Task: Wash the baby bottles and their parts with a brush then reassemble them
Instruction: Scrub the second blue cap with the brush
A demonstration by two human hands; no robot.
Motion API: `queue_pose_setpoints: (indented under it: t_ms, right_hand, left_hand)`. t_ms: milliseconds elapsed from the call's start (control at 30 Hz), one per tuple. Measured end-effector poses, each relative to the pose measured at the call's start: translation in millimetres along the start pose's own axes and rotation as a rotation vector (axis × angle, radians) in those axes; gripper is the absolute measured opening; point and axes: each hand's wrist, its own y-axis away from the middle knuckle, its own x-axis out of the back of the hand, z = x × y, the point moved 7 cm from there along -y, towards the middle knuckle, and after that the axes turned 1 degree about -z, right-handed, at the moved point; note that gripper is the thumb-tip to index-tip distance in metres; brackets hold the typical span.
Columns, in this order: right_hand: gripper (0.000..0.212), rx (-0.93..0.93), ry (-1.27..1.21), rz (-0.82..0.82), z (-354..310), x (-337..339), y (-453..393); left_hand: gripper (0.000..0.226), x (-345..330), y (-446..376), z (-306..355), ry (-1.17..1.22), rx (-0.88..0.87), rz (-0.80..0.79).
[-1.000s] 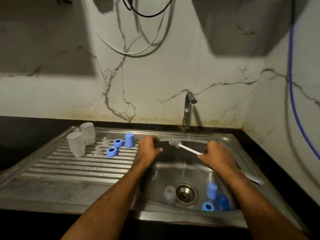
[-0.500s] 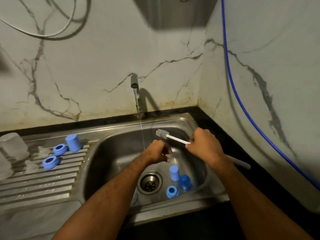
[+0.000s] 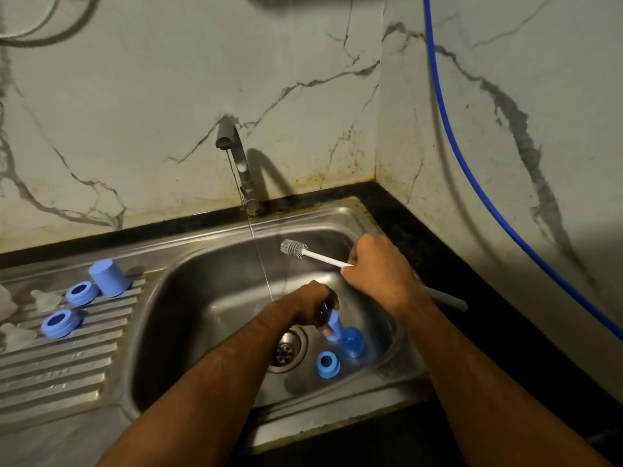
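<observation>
My right hand [image 3: 377, 267] grips the white handle of a bottle brush [image 3: 295, 248], its grey bristle head pointing left over the sink basin [image 3: 209, 298]. Down in the basin, my left hand [image 3: 312, 303] curls its fingers round a blue cap [image 3: 333, 326]. A blue bottle part [image 3: 353, 342] and a blue ring [image 3: 327, 364] lie on the basin floor beside the drain [image 3: 286, 348]. On the drainboard [image 3: 60, 369] sit an upturned blue cap [image 3: 108, 278], two blue rings [image 3: 81, 292] [image 3: 60, 323] and clear nipples [image 3: 45, 298].
A thin stream of water runs from the grey tap [image 3: 236, 156] into the basin, just left of my left hand. A blue hose [image 3: 472, 183] hangs along the right wall. Black countertop [image 3: 448, 251] borders the sink on the right and back.
My left hand moved from the drainboard edge down into the basin and took hold of the blue cap. The view swung right; the clear bottles left the frame. The brush stayed raised.
</observation>
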Motion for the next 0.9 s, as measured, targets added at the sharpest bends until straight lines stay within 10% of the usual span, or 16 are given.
queue_pose_setpoints:
  t_ms: [900]
  right_hand:
    - [0.011, 0.065, 0.118, -0.034, -66.7, -33.1, -16.7]
  left_hand:
    - [0.045, 73.0, 104.9, -128.4, 0.430, 0.502, 0.625]
